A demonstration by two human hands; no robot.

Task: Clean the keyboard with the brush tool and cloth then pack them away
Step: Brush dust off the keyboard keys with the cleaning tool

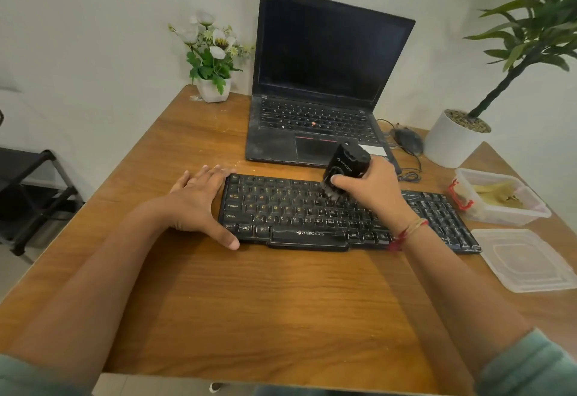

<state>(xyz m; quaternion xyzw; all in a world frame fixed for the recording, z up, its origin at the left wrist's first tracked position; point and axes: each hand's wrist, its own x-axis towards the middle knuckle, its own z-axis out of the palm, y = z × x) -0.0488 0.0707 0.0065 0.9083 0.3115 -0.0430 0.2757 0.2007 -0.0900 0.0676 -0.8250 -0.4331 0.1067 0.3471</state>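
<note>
A black keyboard (pixel 299 214) lies across the middle of the wooden table (pixel 249 295). My right hand (pixel 373 191) grips a black brush tool (pixel 345 163), whose bristles touch the upper key rows near the keyboard's centre. My left hand (pixel 199 199) lies flat against the keyboard's left end, fingers straight along the far corner and thumb at the near corner. A yellowish cloth (pixel 499 194) sits inside a clear plastic box (pixel 527 214) to the right of the keyboard.
An open black laptop (pixel 318 83) stands behind the keyboard. A mouse (pixel 409 141) with its cable, a white potted plant (pixel 452 142), a flower pot (pixel 214 88) and the box's clear lid (pixel 527 261) also occupy the table. A dark rack (pixel 31 196) stands left of the table.
</note>
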